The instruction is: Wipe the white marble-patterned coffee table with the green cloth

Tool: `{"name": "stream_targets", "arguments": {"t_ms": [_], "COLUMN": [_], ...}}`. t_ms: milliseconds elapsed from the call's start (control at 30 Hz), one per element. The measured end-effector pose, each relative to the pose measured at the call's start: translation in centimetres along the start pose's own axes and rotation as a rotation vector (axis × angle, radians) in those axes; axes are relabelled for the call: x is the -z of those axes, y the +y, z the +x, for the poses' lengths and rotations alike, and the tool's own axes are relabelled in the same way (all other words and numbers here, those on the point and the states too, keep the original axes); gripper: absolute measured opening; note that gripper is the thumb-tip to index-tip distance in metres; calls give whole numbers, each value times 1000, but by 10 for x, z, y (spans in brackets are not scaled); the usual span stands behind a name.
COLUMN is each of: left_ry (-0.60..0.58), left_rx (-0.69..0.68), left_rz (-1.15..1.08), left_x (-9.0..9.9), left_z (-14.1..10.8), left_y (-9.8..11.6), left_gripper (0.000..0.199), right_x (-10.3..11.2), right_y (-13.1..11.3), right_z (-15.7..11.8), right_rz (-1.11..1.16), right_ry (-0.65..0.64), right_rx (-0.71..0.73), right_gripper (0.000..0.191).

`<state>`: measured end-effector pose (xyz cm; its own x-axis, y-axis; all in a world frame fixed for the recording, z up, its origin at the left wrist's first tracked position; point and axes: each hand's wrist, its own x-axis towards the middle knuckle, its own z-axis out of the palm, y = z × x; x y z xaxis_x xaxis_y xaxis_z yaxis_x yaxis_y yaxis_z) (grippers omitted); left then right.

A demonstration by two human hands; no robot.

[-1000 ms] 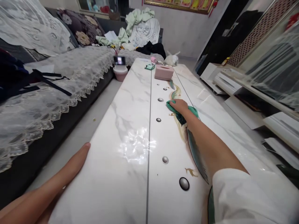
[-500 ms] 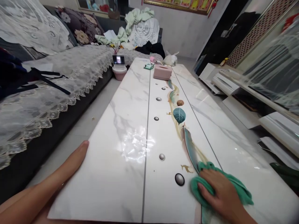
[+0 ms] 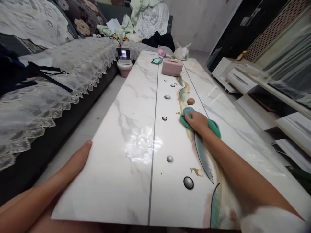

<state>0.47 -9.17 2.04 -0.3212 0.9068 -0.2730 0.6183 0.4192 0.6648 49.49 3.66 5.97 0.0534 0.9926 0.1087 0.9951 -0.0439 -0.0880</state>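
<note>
Right hand [image 3: 198, 122]: fingers together, palm down, pressing green cloth [image 3: 213, 126] flat on marble table [image 3: 131, 129], on leaf pattern mid-table, right of centre seam. Left hand [image 3: 77, 161]: fingers extended together, laid along table's left edge. Beyond cloth: pink tissue box [image 3: 172, 67] at far end. Lace-covered sofa [image 3: 60, 81] along left side.

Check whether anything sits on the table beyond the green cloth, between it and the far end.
Yes. The right hand presses the green cloth on the marble table. Farther along the same strip a pink tissue box stands in the way, with a small green packet beside it. Until the box, only printed patterns.
</note>
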Motion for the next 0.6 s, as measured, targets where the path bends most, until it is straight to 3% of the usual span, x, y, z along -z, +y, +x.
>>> {"name": "stream_targets", "arguments": {"t_ms": [67, 133, 200, 233, 267, 300, 333, 367, 400, 433, 500, 533, 567, 600], "left_ry": [-54, -32, 102, 234, 414, 505, 544, 444, 227, -90, -703, -871, -929, -901], "left_rx": [1, -43, -119, -169, -318, -533, -737, -945, -1121, -1279, -1228, -1115, -1009, -957], "left_rz": [-30, 46, 155, 202, 294, 322, 249, 113, -57, -203, -184, -118, -81, -88], "left_x": [3, 10, 15, 14, 7, -7, -29, -61, -100, -146, -243, -288, -325, -354], "left_z": [0, -2, -15, -29, -48, -73, -102, -136, -171, -207, -271, -297, -316, -330], "left_y": [5, 13, 25, 32, 40, 46, 52, 56, 60, 63, 69, 73, 77, 82], "left_gripper": [64, 63, 60, 58, 55, 46, 32, 26, 28, 31, 37, 43, 51, 58], "right_x": [3, 5, 7, 8, 9, 10, 11, 11, 12, 12, 12, 12, 12, 13], "right_y": [-19, -31, -36, -35, -33, -30, -26, -21, -16, -10, -1, 2, 3, 2], "right_z": [44, 65, 61, 51, 36, 17, -6, -30, -56, -82, -128, -146, -160, -169], "right_rz": [-9, 3, 9, 11, 10, 8, 6, 7, 10, 17, 48, 66, 82, 92], "right_ry": [-24, -24, -22, -31, -44, -61, -78, -89, -94, -92, -70, -51, -32, -18], "right_rx": [-76, -126, -148, -136, -110, -72, -31, 8, 45, 81, 155, 186, 203, 203], "right_gripper": [49, 49, 47, 46, 45, 44, 42, 40, 39, 37, 36, 35, 34, 32]}}
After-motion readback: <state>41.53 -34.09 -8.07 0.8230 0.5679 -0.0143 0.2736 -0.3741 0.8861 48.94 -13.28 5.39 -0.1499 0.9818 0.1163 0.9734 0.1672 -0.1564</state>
